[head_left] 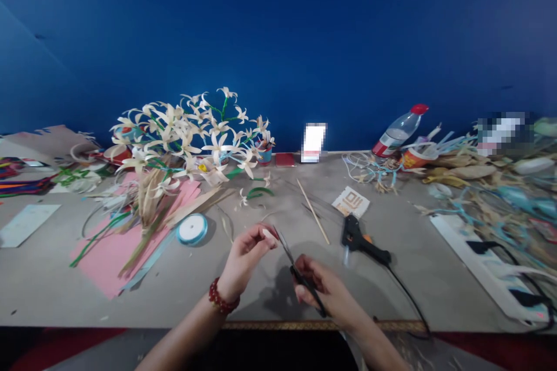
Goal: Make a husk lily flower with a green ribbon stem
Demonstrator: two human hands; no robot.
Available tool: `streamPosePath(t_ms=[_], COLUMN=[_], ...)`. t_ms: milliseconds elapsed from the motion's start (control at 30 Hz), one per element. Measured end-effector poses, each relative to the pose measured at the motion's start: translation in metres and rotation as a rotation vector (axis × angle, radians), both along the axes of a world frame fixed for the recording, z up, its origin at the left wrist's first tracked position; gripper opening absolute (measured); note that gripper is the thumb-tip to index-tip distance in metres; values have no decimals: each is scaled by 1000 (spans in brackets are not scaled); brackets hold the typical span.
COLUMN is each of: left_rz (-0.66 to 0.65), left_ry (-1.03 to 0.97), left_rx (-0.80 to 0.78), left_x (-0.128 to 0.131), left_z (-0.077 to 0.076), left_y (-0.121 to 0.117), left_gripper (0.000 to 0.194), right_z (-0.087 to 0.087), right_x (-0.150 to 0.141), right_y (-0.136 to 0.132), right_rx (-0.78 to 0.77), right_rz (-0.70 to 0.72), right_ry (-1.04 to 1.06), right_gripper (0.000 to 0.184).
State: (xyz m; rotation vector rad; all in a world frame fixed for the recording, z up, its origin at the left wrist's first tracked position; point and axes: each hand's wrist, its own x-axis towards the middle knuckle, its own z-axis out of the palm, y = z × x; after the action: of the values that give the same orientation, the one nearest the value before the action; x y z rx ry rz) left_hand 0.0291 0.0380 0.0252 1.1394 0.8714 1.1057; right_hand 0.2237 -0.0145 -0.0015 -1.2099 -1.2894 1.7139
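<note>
Close to the table's front edge, my left hand (241, 261), with a red bead bracelet (221, 297) on its wrist, pinches a small white petal-like piece (270, 238) between thumb and fingers. My right hand (326, 287) is wrapped round the black handles of a pair of scissors (286, 249). The blades point up and away, right beside the white piece. Whether they touch it I cannot tell. Beyond my left hand, many white flowers (187, 139) on green and pale blue stems stand in a cluster at the back.
Right of my hands lie a black glue gun (363, 243) with its cord and a thin stick (314, 211). A ribbon spool (192, 229) rests on the left near pink paper (100, 255). At the right are a power strip (487, 272), dried husks (467, 171) and a tilted bottle (398, 130).
</note>
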Motion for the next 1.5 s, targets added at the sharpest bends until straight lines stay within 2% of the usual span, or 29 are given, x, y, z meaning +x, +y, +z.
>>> streamPosePath(t_ms=[200, 400, 667, 933, 1200, 1500], left_rz=[-46, -82, -105, -109, -151, -300], left_ry=[-30, -19, 3, -9, 26, 234], left_rx=[-15, -28, -30, -45, -48, 0], left_x=[1, -6, -8, -6, -8, -14], left_z=[2, 6, 7, 10, 14, 20], left_y=[1, 1, 5, 5, 7, 12], left_gripper=[15, 18, 21, 22, 23, 21], right_z=[-1, 3, -5, -2, -8, 2], right_x=[-2, -3, -3, -4, -1, 3], right_y=[4, 5, 5, 4, 3, 3], right_rx=[23, -65, -91, -103, -89, -90], right_rz=[26, 66, 59, 56, 13, 84], right_ry=[-75, -1, -10, 10, -24, 82], right_gripper=[53, 54, 57, 58, 59, 58])
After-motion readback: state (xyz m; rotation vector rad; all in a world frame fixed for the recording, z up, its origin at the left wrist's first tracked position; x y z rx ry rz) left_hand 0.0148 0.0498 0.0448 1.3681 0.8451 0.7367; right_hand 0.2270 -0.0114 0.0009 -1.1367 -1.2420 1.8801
